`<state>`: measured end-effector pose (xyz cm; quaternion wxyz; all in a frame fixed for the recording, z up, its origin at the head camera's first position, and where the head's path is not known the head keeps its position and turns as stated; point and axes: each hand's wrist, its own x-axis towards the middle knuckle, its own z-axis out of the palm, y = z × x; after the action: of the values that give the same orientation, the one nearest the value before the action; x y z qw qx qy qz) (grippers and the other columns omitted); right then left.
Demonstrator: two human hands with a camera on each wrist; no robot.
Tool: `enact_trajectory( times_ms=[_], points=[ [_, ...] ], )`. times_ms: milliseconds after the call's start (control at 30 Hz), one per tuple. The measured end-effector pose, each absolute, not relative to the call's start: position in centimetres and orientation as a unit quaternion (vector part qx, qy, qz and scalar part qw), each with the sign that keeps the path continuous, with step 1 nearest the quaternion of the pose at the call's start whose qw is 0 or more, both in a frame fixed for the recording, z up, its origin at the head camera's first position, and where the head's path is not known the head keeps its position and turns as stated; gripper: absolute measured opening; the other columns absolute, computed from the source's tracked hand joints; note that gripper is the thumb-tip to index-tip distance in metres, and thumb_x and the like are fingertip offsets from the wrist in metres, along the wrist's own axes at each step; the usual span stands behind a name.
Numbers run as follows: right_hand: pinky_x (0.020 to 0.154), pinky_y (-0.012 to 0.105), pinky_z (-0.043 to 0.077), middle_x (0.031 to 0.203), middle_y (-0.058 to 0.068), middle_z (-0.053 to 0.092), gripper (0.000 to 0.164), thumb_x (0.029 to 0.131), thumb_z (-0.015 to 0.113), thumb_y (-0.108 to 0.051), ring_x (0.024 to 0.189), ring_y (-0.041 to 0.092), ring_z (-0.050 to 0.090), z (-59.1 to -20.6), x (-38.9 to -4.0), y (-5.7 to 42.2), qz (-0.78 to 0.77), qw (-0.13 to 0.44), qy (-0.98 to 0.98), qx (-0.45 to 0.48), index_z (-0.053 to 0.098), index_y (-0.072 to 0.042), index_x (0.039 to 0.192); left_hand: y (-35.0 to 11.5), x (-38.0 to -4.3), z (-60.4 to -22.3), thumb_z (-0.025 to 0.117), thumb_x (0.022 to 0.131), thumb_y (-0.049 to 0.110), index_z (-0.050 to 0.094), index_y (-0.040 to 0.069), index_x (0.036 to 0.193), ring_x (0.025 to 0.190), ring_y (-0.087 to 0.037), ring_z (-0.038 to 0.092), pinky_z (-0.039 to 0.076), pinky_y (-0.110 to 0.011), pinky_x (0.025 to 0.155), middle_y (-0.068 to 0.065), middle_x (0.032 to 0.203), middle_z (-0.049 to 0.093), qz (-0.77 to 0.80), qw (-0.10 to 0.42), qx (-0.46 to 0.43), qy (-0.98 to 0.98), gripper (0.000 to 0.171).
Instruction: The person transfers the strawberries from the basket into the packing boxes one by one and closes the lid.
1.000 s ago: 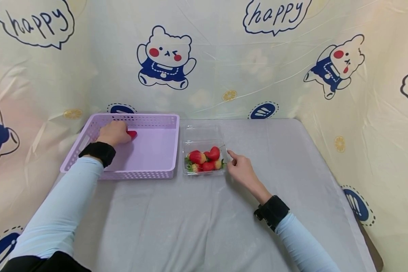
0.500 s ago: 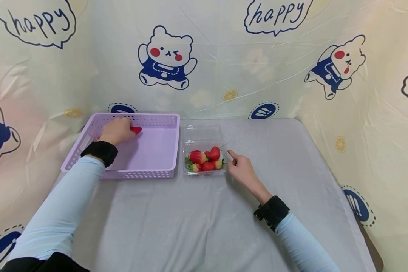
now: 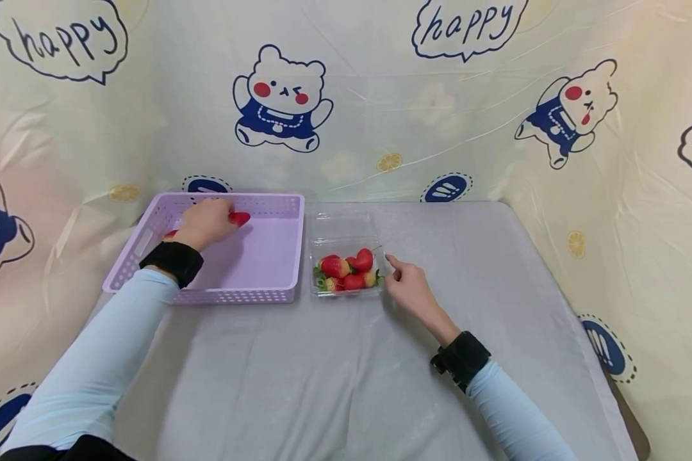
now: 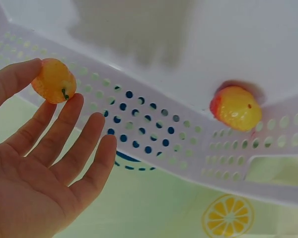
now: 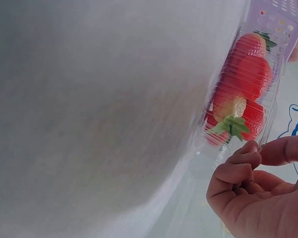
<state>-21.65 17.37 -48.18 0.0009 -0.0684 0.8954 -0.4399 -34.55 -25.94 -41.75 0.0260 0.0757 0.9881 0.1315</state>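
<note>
My left hand is over the lilac basket, pinching a strawberry between thumb and fingertips. The left wrist view shows this strawberry's yellowish stem end with a short green stalk; the other fingers are spread. Another strawberry lies by the basket wall, mostly hidden behind the hand in the head view. To the basket's right stands a clear plastic box with its lid back, holding several red strawberries. At the box's right edge, my right hand grips its rim, fingers partly curled.
A grey cloth covers the table. Behind and on both sides hangs a printed curtain with bears and lettering. The clear lid lies toward the back, close to the basket's right wall.
My left hand has shifted a little right and away from me with the strawberry, uncovering part of the other one in the basket. My right hand and the plastic box have stayed put.
</note>
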Motion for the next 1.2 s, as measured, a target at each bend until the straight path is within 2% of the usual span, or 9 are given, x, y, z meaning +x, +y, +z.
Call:
enact_trajectory(
  times_ms=[300,700,900,1200],
  points=[
    [0.052,0.029,0.029,0.059,-0.002,0.034,0.057,0.093,0.049,-0.004,0.050,0.014,0.029,-47.7,-21.7,17.2,-0.439,0.003,0.896,-0.068,0.055,0.003,0.149,-24.1,-34.3,-41.1,0.075,0.091,0.016,0.063,-0.003,0.117,0.091,-0.044,0.060,0.050,-0.059,0.085,-0.025,0.104,0.068,0.119,0.005,0.100,0.988,0.033],
    [0.051,0.029,0.028,0.058,-0.003,0.033,0.057,0.093,0.049,-0.004,0.050,0.013,0.027,-47.9,-21.6,17.3,-0.441,0.004,0.895,-0.072,0.055,0.003,0.149,-22.3,-33.3,-40.5,0.074,0.091,0.014,0.066,-0.003,0.113,0.089,-0.042,0.062,0.051,-0.056,0.083,-0.022,0.102,0.070,0.110,-0.019,0.127,0.986,0.028],
    [0.051,0.028,0.027,0.057,-0.004,0.033,0.057,0.093,0.049,-0.003,0.050,0.012,0.026,-48.0,-21.6,17.4,-0.442,0.003,0.894,-0.070,0.056,0.003,0.149,-21.6,-32.7,-40.2,0.077,0.091,0.014,0.065,-0.002,0.118,0.090,-0.042,0.062,0.053,-0.058,0.085,-0.023,0.106,0.069,0.112,-0.017,0.126,0.986,0.034],
    [0.052,0.028,0.028,0.058,-0.003,0.034,0.057,0.093,0.049,-0.004,0.051,0.013,0.027,-48.2,-21.6,17.4,-0.441,0.004,0.895,-0.068,0.056,0.003,0.149,-21.2,-32.2,-40.3,0.075,0.090,0.013,0.066,-0.001,0.112,0.088,-0.040,0.062,0.053,-0.055,0.078,-0.020,0.099,0.069,0.098,-0.045,0.151,0.983,0.027]
  ],
)
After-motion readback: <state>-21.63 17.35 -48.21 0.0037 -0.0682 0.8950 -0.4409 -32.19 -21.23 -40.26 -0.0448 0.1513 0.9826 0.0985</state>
